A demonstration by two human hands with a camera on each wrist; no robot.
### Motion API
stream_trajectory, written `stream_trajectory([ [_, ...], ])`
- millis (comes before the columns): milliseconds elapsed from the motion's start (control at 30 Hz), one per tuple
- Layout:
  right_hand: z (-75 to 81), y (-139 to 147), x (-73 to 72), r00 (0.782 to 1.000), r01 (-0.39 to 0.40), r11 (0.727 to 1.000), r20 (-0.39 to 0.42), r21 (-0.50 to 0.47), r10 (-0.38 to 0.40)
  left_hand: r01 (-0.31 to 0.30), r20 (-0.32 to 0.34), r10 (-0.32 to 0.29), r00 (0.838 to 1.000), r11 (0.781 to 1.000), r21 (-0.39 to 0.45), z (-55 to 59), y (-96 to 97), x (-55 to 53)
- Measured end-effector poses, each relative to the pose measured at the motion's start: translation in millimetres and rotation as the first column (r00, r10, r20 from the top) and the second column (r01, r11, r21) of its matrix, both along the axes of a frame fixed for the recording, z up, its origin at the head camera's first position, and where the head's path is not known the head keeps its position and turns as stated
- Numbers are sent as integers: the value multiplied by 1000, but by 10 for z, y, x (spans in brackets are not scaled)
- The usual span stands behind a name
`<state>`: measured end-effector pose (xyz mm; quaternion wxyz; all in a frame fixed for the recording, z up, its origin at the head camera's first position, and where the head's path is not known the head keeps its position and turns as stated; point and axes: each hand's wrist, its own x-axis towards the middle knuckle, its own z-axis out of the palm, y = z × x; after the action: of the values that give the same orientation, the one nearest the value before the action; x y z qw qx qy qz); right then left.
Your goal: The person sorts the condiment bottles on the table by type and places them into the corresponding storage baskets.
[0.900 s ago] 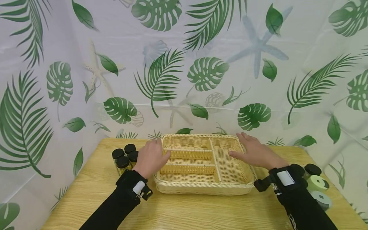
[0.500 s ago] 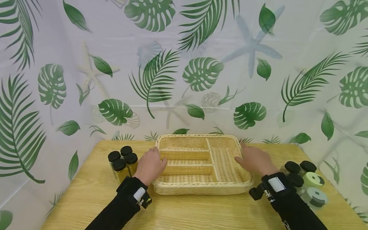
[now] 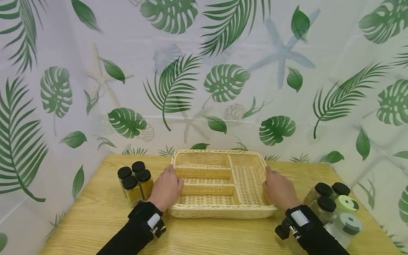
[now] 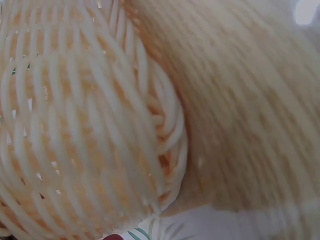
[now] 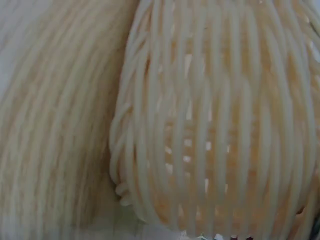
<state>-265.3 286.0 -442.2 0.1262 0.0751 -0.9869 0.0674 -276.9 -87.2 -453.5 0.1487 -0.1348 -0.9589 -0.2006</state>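
Observation:
A pale woven basket point(image 3: 223, 212), divided into several compartments, sits on the table in the head view. At its left rim my left hand point(image 3: 166, 187) grips the edge, thumb on the inner side. On the opposite side my right hand point(image 3: 280, 189) holds the right rim, its thumb also inward. The left wrist view is filled by the basket's woven wall point(image 4: 85, 125) close beside the table surface. A similar close look at the weave point(image 5: 215, 125) fills the right wrist view. No objects lie in the compartments.
Several black-lidded jars point(image 3: 134, 189) with yellow contents stand left of the left hand. More clear jars point(image 3: 323, 209) stand by the right forearm, with black, yellow-green and grey lids. The wooden table point(image 3: 204, 237) ends at a leaf-print cloth point(image 3: 191, 88) behind.
My right hand has come from spread over the basket's right side to gripping its rim. My left hand has settled on the left rim. The head view has shifted slightly.

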Motion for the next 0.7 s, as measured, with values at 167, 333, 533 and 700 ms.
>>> stream_trajectory([
  [167, -16, -20, 21, 1000, 10, 1000, 0, -6, -10, 11, -3, -11, 1000, 1000, 19, -14, 4, 40],
  [333, -5, 26, 97, 999, 32, 999, -20, -14, -32, 14, 12, -15, 1000, 999, 44, 14, 60, 78],
  [533, -2, 17, 211, 999, 41, 999, 1, -34, -41, 6, 37, -7, 999, 999, 32, 28, 46, 207],
  [700, 10, -63, 278, 999, 40, 999, 23, -31, -40, -26, 50, 25, 998, 999, 23, 33, -22, 347],
])
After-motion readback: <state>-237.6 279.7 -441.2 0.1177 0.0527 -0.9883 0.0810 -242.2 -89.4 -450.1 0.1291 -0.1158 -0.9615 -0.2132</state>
